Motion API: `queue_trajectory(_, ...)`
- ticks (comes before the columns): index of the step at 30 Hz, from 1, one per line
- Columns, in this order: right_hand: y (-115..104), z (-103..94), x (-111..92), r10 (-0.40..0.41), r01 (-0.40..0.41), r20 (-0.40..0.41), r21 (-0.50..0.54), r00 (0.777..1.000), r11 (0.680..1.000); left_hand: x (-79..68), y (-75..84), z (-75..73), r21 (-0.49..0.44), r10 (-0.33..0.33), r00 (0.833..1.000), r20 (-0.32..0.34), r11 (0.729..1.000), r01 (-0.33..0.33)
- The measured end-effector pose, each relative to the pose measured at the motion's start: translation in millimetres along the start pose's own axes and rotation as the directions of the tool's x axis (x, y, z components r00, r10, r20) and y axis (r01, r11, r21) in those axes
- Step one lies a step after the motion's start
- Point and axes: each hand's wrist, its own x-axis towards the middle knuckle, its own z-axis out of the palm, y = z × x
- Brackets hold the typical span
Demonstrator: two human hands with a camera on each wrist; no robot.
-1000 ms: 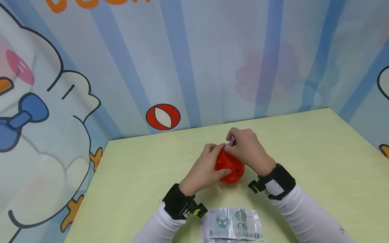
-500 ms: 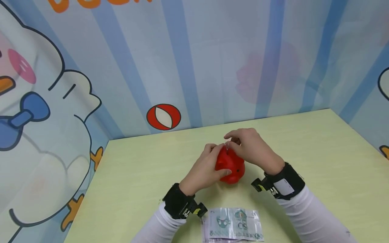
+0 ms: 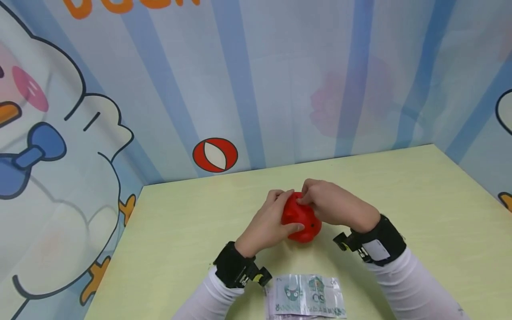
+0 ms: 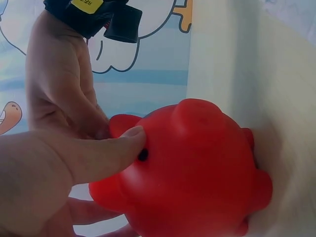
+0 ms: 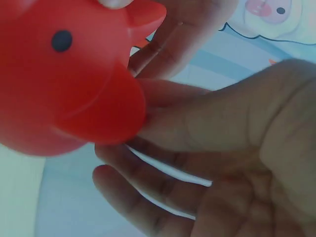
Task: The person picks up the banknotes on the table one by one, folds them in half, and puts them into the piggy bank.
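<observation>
A red piggy bank (image 3: 298,217) stands on the table, its snout turned toward me. My left hand (image 3: 266,226) grips it from the left; in the left wrist view the thumb (image 4: 111,150) lies beside one black eye. On the far upper side, my right hand (image 3: 338,204) touches the piggy bank with thumb and forefinger close together. The right wrist view has these fingertips behind a red ear (image 5: 111,113), which hides whatever may be between them; the other fingers (image 5: 133,197) are bent below.
Several play banknotes (image 3: 310,295), green on top and purplish beneath, lie stacked near the front of the pale yellow table (image 3: 192,209). Behind it hangs a blue striped cartoon backdrop (image 3: 276,89). Both wrists wear black camera straps.
A small folded purple note showed in my right fingers a second ago and is now out of sight. My right hand has lowered onto the piggy bank's top; the left keeps its grip.
</observation>
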Motion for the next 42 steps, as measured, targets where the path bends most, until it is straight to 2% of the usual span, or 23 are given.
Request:
queue_trajectory(3, -2.4, -1.9, -0.4, -0.024, 0.026, 0.032, -0.054, 0.999, 0.998, -0.7, -2.0, -1.1, -0.006, -0.013, 1.0, 0.0, 1.0, 0.013)
queue_trajectory(8, -7.0, -5.8, -1.6, 0.057, -0.054, 0.068, -0.054, 0.996, 0.997, -2.9, -0.9, -5.8, 0.006, -0.024, 1.0, -0.001, 1.0, 0.024)
queue_trajectory(12, -12.9, -12.5, -5.8, 0.098, -0.095, 0.026, -0.092, 0.995, 0.991, -9.1, 7.7, -17.7, 0.043, 0.002, 0.999, -0.035, 0.999, -0.001)
queue_trajectory(15, -22.7, -20.0, -12.2, 0.107, -0.109, -0.022, -0.087, 0.994, 0.99, -21.0, 18.3, -30.3, 0.083, 0.039, 0.996, -0.076, 0.996, -0.033)
queue_trajectory(18, -34.8, -26.6, -20.6, 0.083, -0.09, -0.066, -0.102, 0.994, 0.991, -36.5, 30.4, -41.0, 0.141, 0.079, 0.99, -0.117, 0.988, -0.062)
queue_trajectory(23, -56.8, -25.4, -33.2, -0.038, 0.008, -0.152, -0.188, 0.988, 0.982, -62.9, 46.9, -46.5, 0.252, 0.181, 0.97, -0.164, 0.958, -0.136)
queue_trajectory(26, -67.9, -13.6, -40.2, -0.108, 0.065, -0.191, -0.217, 0.976, 0.974, -75.6, 47.6, -37.7, 0.321, 0.228, 0.963, -0.144, 0.931, -0.173)
queue_trajectory(30, -76.2, 4.3, -52.9, -0.125, 0.092, -0.16, -0.198, 0.979, 0.976, -87.3, 36.9, -17.7, 0.382, 0.208, 0.976, -0.058, 0.908, -0.17)
queue_trajectory(33, -75.1, 16.9, -62.4, -0.076, 0.063, -0.089, -0.143, 0.993, 0.988, -92.4, 24.9, -1.8, 0.429, 0.16, 0.987, 0.019, 0.89, -0.152)
queue_trajectory(36, -68.2, 33.2, -70.8, -0.005, 0.005, -0.008, -0.105, 1.0, 0.994, -95.7, 13.6, 14.0, 0.482, 0.1, 0.99, 0.099, 0.865, -0.135)
queue_trajectory(40, -56.9, 55.9, -78.6, 0.097, -0.085, 0.122, -0.099, 0.988, 0.991, -99.4, 1.1, 30.1, 0.528, 0.017, 0.984, 0.176, 0.842, -0.108)
queue_trajectory(42, -51.4, 64.8, -80.0, 0.129, -0.113, 0.176, -0.094, 0.976, 0.989, -100.0, -4.4, 34.8, 0.535, 0.0, 0.982, 0.19, 0.838, -0.104)
